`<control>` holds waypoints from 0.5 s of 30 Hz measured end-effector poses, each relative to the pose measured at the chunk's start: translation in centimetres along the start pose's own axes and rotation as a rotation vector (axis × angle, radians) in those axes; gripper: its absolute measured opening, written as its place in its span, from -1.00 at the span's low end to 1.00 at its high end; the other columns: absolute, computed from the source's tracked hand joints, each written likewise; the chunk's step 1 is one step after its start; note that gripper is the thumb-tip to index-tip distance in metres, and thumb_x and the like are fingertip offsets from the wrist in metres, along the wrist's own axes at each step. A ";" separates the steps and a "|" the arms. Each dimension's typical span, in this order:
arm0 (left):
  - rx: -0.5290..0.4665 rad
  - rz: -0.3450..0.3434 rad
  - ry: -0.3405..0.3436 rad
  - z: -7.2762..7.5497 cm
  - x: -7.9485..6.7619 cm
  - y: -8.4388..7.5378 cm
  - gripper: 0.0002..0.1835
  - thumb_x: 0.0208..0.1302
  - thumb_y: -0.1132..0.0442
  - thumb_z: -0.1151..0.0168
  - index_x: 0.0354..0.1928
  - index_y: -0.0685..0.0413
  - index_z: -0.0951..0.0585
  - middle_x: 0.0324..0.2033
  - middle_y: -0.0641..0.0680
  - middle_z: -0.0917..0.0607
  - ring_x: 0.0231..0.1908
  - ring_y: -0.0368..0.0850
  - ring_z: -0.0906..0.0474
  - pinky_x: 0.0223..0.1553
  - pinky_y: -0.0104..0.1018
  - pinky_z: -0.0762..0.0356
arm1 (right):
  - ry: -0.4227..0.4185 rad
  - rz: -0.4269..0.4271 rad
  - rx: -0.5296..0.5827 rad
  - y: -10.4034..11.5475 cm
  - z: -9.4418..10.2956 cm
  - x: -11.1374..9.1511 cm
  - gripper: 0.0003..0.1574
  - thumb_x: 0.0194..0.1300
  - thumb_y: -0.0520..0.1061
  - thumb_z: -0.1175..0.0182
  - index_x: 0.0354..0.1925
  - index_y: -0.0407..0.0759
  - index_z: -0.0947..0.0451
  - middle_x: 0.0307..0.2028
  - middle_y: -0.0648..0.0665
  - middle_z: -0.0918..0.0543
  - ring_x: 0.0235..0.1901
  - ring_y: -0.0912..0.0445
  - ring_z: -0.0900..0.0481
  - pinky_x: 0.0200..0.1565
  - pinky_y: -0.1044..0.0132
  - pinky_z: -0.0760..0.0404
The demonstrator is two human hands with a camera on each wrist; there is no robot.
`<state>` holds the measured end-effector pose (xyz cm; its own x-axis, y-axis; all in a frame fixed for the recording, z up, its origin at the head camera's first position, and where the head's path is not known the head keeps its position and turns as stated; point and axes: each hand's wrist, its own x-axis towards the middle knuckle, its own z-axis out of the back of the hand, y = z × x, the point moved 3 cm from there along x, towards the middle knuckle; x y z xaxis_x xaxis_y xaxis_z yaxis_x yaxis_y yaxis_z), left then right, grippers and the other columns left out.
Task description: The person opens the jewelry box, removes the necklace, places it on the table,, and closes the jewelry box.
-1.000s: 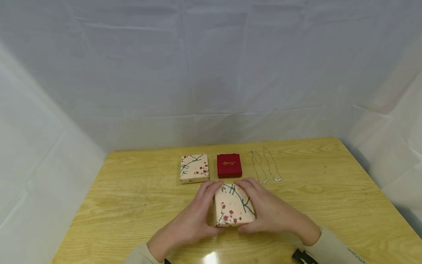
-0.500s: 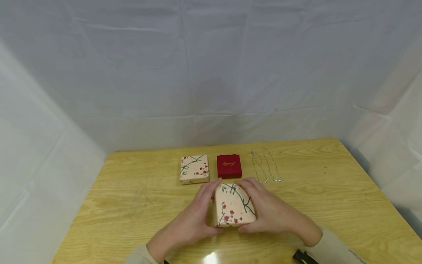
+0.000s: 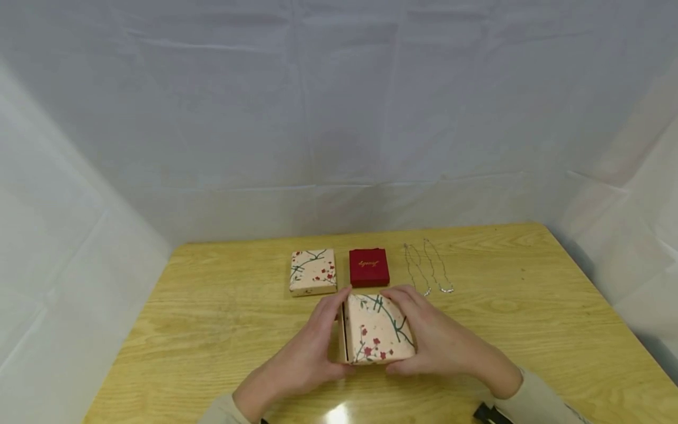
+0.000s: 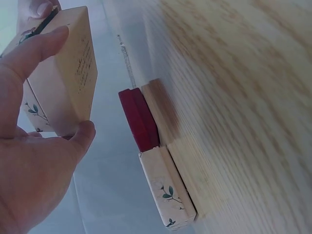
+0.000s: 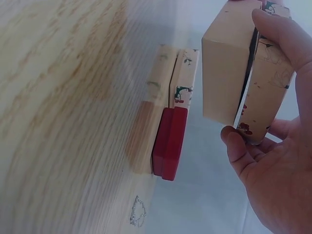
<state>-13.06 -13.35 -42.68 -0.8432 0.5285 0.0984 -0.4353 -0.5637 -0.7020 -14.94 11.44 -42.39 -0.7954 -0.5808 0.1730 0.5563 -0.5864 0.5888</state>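
Observation:
A cream cardboard gift box with red blossoms and green branches is held above the table between both hands. Its lid (image 3: pixel 378 330) faces up in the head view, with a dark gap along its left side. My left hand (image 3: pixel 307 350) grips the plain base (image 4: pixel 75 73), which bears small printing underneath. On the lid's side are the curled fingers and thumb of my right hand (image 3: pixel 439 335). The right wrist view shows the base (image 5: pixel 226 63) and the lid slightly parted along a dark slit. What the box contains is hidden.
Behind the hands on the wooden table (image 3: pixel 212 330) lie a second floral box (image 3: pixel 312 270), a dark red box (image 3: pixel 369 267) with gold lettering, and two thin silver chains (image 3: pixel 436 265). White cloth (image 3: pixel 339 118) hangs behind and at both sides.
The lid has shifted slightly right with my right hand, and a dark gap has appeared between it and the base at the left. The other boxes and chains stay put.

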 end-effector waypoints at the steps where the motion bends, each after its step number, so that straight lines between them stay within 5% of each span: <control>1: 0.000 -0.002 0.000 0.0 0.0 0.0 0.50 -0.05 0.28 -0.74 0.73 -0.31 0.19 0.63 0.09 -0.10 0.51 0.13 -0.25 0.43 0.07 -0.34 | -0.003 0.003 -0.003 0.0 0.0 0.0 0.55 -0.21 0.23 -0.76 0.61 -0.02 -0.17 0.44 0.04 -0.33 0.25 0.15 -0.47 0.26 0.03 -0.60; 15: 0.003 0.015 0.023 0.2 -0.2 0.4 0.44 -0.02 0.23 -0.74 0.71 -0.38 0.12 0.60 0.03 -0.13 0.49 0.07 -0.28 0.42 0.05 -0.37 | -0.015 -0.020 -0.014 -0.5 0.7 -0.8 0.54 -0.21 0.22 -0.77 0.60 0.01 -0.17 0.44 0.07 -0.30 0.21 0.19 -0.46 0.24 0.07 -0.62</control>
<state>-13.13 -13.80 -42.88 -0.8422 0.5344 0.0716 -0.4238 -0.5739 -0.7008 -14.77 12.59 -42.22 -0.8098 -0.5606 0.1731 0.5434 -0.6055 0.5814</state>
